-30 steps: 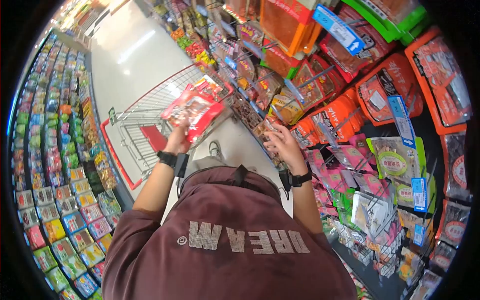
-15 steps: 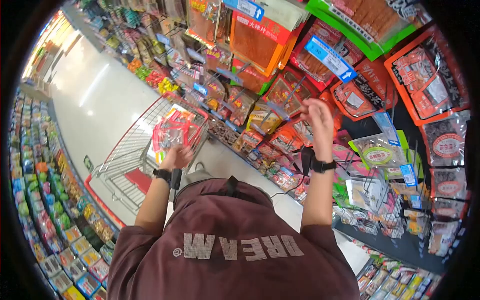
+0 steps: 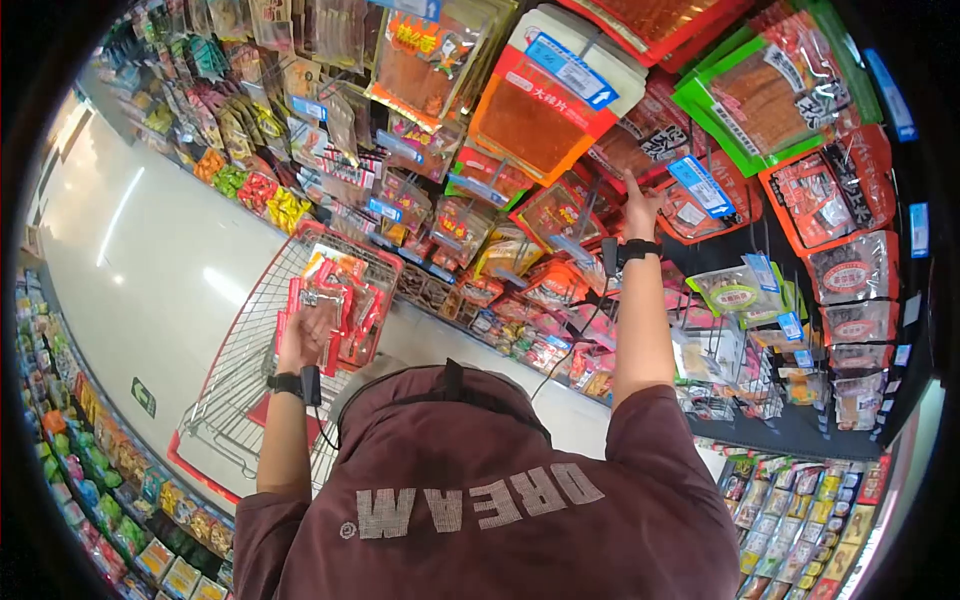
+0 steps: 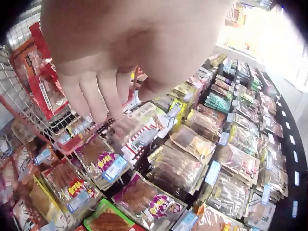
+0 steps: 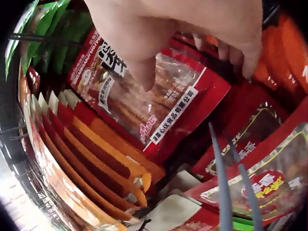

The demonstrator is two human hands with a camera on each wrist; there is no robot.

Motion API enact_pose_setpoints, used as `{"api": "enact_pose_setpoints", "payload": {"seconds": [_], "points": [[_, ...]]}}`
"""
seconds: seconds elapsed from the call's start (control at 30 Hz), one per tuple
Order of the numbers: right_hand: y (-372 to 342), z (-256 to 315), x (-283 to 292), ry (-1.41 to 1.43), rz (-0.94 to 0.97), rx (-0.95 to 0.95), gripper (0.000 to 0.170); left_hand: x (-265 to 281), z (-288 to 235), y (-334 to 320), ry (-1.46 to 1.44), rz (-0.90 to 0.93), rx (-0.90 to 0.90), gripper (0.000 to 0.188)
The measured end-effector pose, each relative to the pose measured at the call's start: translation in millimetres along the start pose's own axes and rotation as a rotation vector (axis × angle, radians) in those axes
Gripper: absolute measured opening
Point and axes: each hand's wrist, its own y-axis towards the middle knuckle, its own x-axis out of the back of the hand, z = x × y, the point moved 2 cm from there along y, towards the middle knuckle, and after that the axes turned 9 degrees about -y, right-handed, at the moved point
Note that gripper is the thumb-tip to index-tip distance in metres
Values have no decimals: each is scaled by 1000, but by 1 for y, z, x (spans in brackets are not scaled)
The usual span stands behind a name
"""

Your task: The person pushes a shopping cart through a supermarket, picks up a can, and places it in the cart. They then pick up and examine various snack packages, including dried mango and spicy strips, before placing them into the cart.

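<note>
My right hand [image 5: 187,29] is up at the hanging rack, around a red snack packet [image 5: 178,86] with a clear window showing brown strips. Its thumb lies across the packet's front, while the other fingers reach over the far edge. In the head view the same hand [image 3: 640,212] is beside a blue price tag [image 3: 700,187]. My left hand [image 3: 305,338] hangs over the shopping cart [image 3: 225,400], close to several red packets [image 3: 350,300] lying inside. In the left wrist view its fingers [image 4: 89,94] extend loosely downward with nothing between them.
Orange-edged packets [image 5: 91,159] hang next to the red one, and grey metal hooks [image 5: 224,178] jut out below. Price tags stick out along the rack. A pale aisle floor [image 3: 160,270] runs beyond the cart, with another stocked shelf [image 3: 100,450] at left.
My left hand lowered a red packet into the cart and let it go. My right hand rose from near my waist to the rack and took hold of a packet. The view has turned toward the rack.
</note>
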Motion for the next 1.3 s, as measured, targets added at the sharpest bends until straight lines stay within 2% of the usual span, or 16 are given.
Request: {"api": "enact_pose_setpoints", "payload": {"seconds": [0.03,0.07,0.13,0.2,0.27,0.3,0.37,0.4,0.47,0.57,0.67,0.83,1.07,1.13,1.23,1.3], "points": [[-2,-4,-1,-23,-9,-91,90,7,-2,-1,1,-72,2,23],[-16,6,-6,-31,-12,-86,90,20,-3,1,-5,-69,9,23],[-59,39,-21,179,-47,19,66,50,-5,9,-137,-141,-1,26],[-86,66,-40,140,149,126,47,50,-7,5,-152,-198,25,27],[-112,88,-72,-29,203,349,48,75,-10,18,-173,-145,60,25],[-116,87,-84,-25,254,320,49,94,-14,32,-167,-140,69,25],[-117,83,-101,38,317,330,51,117,-22,61,-189,251,175,26],[-121,87,-106,38,318,336,51,96,-24,53,-192,256,172,26],[-131,93,-114,45,276,358,49,33,-34,22,-47,-101,21,24],[-141,94,-123,142,260,386,44,38,-44,28,24,17,61,23],[-147,91,-122,87,178,429,45,22,-51,7,29,-106,30,21],[-185,111,-95,-318,-55,622,33,43,-55,3,37,-27,9,24],[-205,130,-56,-719,-103,495,35,2,-53,-6,84,5,23,24],[-229,142,-49,-677,-59,477,32,-31,-56,-16,144,97,14,24],[-256,147,-40,-97,253,365,28,-88,-56,-39,293,196,-35,24],[-276,150,-32,-20,309,308,29,-127,-56,-63,427,294,-102,25]]}}
